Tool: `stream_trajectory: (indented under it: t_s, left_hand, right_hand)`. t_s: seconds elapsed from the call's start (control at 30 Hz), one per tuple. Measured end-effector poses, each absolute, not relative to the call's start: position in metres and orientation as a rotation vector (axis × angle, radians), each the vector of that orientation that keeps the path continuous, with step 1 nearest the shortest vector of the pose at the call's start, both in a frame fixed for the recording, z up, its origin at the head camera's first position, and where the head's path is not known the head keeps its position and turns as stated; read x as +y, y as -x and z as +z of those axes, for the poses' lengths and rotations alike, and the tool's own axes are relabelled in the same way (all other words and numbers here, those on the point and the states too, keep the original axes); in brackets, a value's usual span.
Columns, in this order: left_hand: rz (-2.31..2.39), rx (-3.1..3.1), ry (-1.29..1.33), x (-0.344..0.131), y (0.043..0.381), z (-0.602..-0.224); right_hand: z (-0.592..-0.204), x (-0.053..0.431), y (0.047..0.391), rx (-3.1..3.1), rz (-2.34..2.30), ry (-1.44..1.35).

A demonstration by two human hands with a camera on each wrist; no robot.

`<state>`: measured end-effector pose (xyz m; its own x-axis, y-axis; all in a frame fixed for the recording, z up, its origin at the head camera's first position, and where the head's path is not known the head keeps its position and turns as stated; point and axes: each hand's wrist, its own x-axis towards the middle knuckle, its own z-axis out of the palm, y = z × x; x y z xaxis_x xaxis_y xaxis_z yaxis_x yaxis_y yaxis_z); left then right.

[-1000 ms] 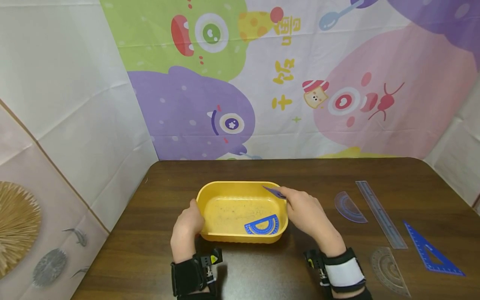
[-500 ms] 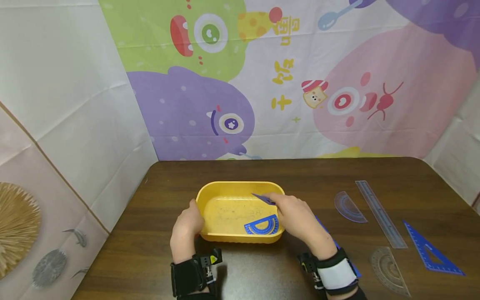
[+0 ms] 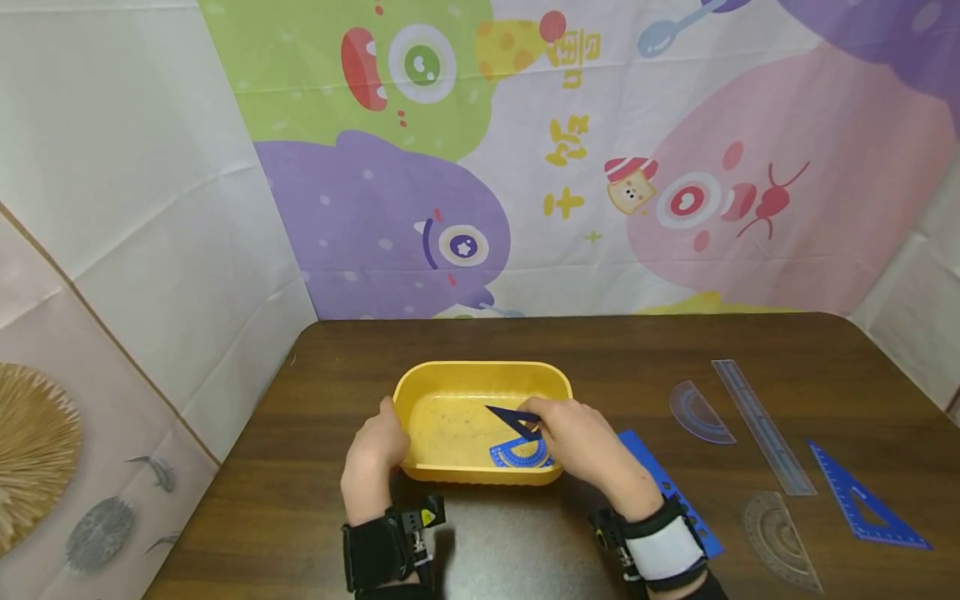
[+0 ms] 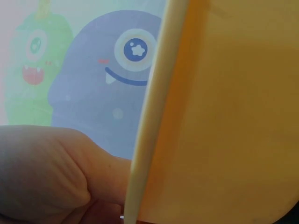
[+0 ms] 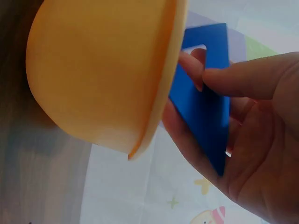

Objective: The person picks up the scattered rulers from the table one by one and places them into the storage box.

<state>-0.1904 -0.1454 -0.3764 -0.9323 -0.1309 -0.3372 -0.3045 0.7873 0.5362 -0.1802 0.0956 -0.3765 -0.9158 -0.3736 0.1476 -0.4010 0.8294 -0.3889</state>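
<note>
A yellow plastic tub (image 3: 442, 475) stands on the table. My left hand (image 3: 375, 450) holds its left end; in the left wrist view the thumb (image 4: 110, 175) meets the tub's rim, and the other fingertips are hidden. Over the tub's right part, my right hand (image 3: 588, 442) pinches a dark blue set square (image 3: 513, 413) between thumb and fingers. The right wrist view shows this set square (image 5: 210, 114) with a fingertip in its cut-out, partly behind the tub's rim. Inside the tub lies a blue protractor (image 3: 502, 454), partly covered by the set square.
A blue ruler (image 3: 643, 454) lies partly under the right forearm. Farther right are a clear protractor (image 3: 699, 412), a clear ruler (image 3: 763, 427), another clear protractor (image 3: 776, 537) and a blue set square (image 3: 862, 504). A cartoon cloth (image 3: 570, 275) hangs behind the table (image 3: 337, 533).
My right hand has moved left and down from the tub's right rim, bringing the set square in above the blue protractor. The blue ruler beneath the forearm has come into view. The left hand stays put.
</note>
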Motion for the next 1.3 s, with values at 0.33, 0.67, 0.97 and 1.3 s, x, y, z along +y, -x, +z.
stream_trajectory:
  t_s: [0.33,0.67,0.97,1.3]
  left_hand:
    - [0.870,2.709,0.322,-0.146,0.190,-0.378]
    - [0.872,2.709,0.329,-0.146,0.190,-0.377]
    - [0.868,2.710,0.316,-0.146,0.191,-0.375]
    - [0.887,2.695,0.328,-0.146,0.191,-0.374]
  right_hand:
    - [-0.382,0.094,0.181,-2.950,0.649,-0.657]
    - [-0.384,0.088,0.182,-3.005,0.687,-0.680]
    - [-0.389,0.087,0.183,-3.007,0.678,-0.716]
    - [-0.392,0.086,0.184,-3.017,0.614,-0.716]
